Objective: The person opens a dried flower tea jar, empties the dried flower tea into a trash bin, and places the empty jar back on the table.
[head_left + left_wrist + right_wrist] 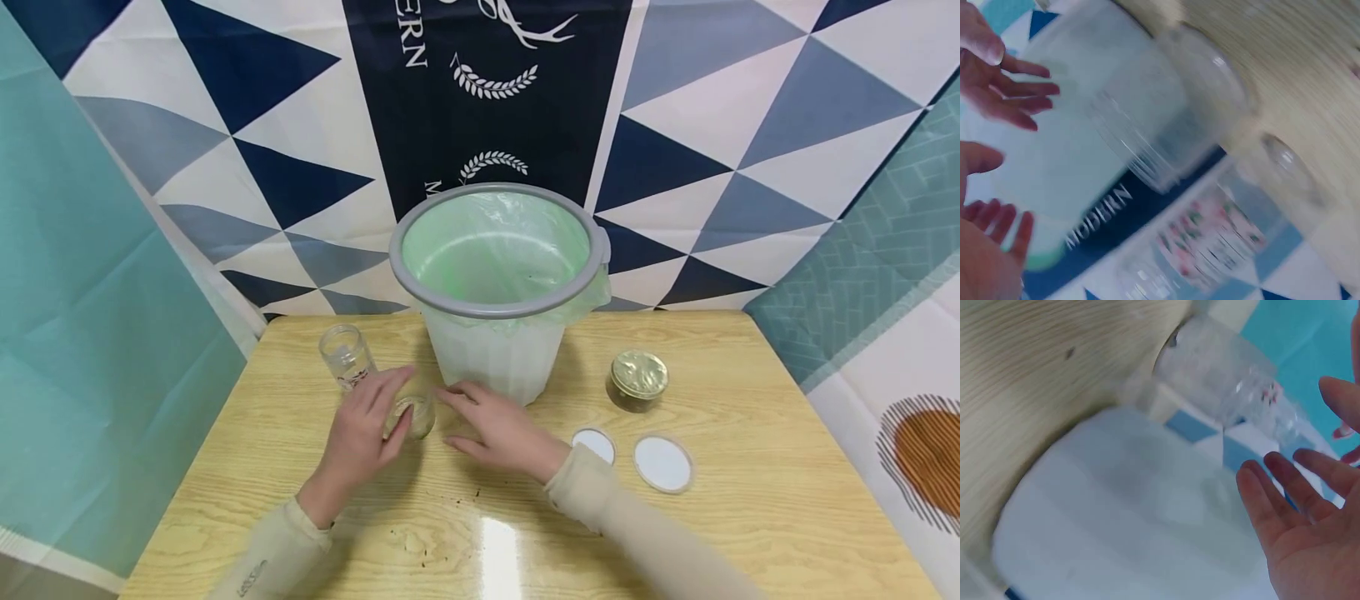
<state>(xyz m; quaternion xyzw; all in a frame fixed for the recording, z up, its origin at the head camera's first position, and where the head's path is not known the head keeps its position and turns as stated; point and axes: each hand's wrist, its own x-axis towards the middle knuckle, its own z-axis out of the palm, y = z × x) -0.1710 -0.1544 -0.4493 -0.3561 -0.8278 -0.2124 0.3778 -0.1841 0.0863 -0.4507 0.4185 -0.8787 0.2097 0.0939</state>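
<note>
A short clear glass jar [422, 415] stands on the wooden table without a lid. My left hand [360, 425] is just left of it and partly covers it in the head view. In the left wrist view, a gap shows between the left fingers and the clear jar [1179, 106]. My right hand [498, 429] hovers to the jar's right, fingers stretched and holding nothing, as the right wrist view of the hand [1316, 519] confirms. Behind the left hand is a taller clear jar [345, 350] with a flowered label [1210, 240].
A white bin with a grey rim [495, 310] and a green liner [495, 258] stands at the table's back. Two round white lids [592, 446] lie on the right, near a jar with a gold lid [639, 373]. Dark crumbs [423, 550] dot the front.
</note>
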